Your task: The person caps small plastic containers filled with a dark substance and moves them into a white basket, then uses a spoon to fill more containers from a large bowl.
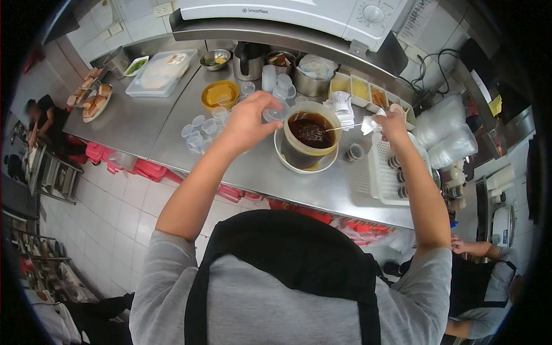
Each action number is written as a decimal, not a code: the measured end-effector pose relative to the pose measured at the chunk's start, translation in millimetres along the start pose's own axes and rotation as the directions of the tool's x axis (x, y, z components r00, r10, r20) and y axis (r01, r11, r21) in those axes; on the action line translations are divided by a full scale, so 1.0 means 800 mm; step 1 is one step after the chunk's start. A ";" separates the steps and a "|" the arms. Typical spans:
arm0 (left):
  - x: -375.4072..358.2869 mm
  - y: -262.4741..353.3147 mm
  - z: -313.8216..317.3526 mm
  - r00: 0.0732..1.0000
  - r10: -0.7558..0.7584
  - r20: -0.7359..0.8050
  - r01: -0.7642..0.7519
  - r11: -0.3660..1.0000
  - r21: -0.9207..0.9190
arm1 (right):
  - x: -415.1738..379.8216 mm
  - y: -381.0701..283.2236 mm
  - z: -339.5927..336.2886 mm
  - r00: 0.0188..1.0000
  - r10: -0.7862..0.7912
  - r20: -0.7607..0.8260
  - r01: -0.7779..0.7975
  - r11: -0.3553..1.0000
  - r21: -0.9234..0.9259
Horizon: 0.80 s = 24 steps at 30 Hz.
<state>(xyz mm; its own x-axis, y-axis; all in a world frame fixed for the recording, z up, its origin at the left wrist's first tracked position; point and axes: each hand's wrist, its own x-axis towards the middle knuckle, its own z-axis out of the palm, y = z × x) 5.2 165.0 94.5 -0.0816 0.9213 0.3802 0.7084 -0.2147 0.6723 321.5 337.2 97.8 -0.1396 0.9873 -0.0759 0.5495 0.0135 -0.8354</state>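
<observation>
Between my hands stands a tub of dark brown liquid [311, 131], set in a white bowl [299, 168]. My left hand [253, 122] pinches a small clear plastic cup [276, 111] at the tub's upper left rim. On the right, my right hand [392, 125] is closed on the handle of a thin metal utensil [347, 127], with its far end over or in the liquid. A white paper or cloth [370, 125] is beside those fingers. Several empty clear cups [200, 133] lie left of the tub. One small cup [355, 152] stands to its right.
A white perforated basket [376, 172] with small filled cups is on the right. Behind are a yellow lid [220, 94], a metal pot [313, 83], and a divided container [360, 91]. A toaster oven [276, 17] sits above. Other people are at the left and lower right.
</observation>
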 end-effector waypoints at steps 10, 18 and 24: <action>0.016 0.015 0.025 0.993 -0.105 -0.048 0.100 0.991 -0.087 | 0.001 -0.004 -0.030 0.992 0.119 0.040 -0.125 0.969 0.213; 0.034 0.018 0.076 0.999 -0.024 -0.030 0.021 0.994 -0.106 | -0.030 -0.101 -0.063 0.978 -0.203 -0.053 0.201 0.979 -0.027; 0.032 0.037 0.073 0.992 -0.129 -0.007 0.123 0.961 -0.246 | -0.095 -0.163 -0.017 0.707 -0.707 0.005 0.608 0.605 -0.514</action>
<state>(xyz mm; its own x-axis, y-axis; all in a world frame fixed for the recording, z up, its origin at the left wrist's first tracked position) 65.3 201.3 86.8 -0.1769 0.9390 0.2949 0.4984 -0.1729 0.8495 271.8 262.9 219.7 -0.4913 0.6878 0.5344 0.6711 0.6900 -0.2712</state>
